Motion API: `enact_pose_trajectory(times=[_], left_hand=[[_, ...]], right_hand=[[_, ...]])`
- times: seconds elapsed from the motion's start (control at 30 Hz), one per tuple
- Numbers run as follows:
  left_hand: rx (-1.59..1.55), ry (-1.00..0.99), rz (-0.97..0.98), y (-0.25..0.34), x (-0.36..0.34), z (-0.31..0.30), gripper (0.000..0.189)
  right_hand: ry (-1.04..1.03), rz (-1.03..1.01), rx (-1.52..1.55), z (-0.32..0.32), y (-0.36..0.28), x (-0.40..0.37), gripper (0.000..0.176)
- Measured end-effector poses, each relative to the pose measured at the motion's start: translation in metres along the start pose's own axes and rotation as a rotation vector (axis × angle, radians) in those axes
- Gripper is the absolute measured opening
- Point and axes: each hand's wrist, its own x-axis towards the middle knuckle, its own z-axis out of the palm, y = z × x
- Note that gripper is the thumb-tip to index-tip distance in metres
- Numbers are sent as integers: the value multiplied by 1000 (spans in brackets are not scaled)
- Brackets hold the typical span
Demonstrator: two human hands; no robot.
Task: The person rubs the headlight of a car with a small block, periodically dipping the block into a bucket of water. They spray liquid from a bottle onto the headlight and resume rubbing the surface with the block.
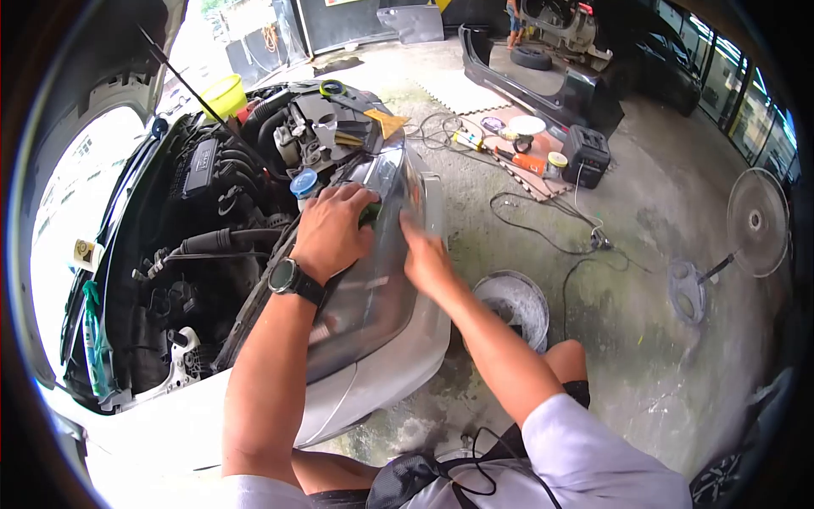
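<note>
A white car stands with its bonnet up, and its clear headlight (373, 280) runs along the front corner. My left hand (332, 231), a watch on its wrist, presses a small green pad against the top of the headlight lens. Flat against the outer side of the lens, a little lower, lies my right hand (426, 259); it is blurred, and I cannot tell whether it holds anything. The engine bay (220, 220) lies open to the left of both hands.
A white bucket (515, 304) stands on the concrete floor just right of the bumper (386, 377). Cables trail across the floor to a black box (587, 155) and bottles on a mat. A floor fan (750, 225) lies at right. Detached body panels lean at the back.
</note>
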Motion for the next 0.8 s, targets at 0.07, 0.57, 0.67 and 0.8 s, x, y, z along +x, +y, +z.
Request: enact_pose_trajectory(times=[0.07,0.57,0.67,0.8], left_hand=[[-1,47,6,-1,2,-2,46],[14,65,45,-3,2,1,46],[5,52,32,-5,0,2,45],[-3,67,49,-2,1,0,44]], right_hand=[[-23,42,-53,3,17,29,66],[22,-33,-85,2,-12,-5,61],[24,-135,-152,6,-18,-24,60],[47,-42,-103,-2,4,24,58]])
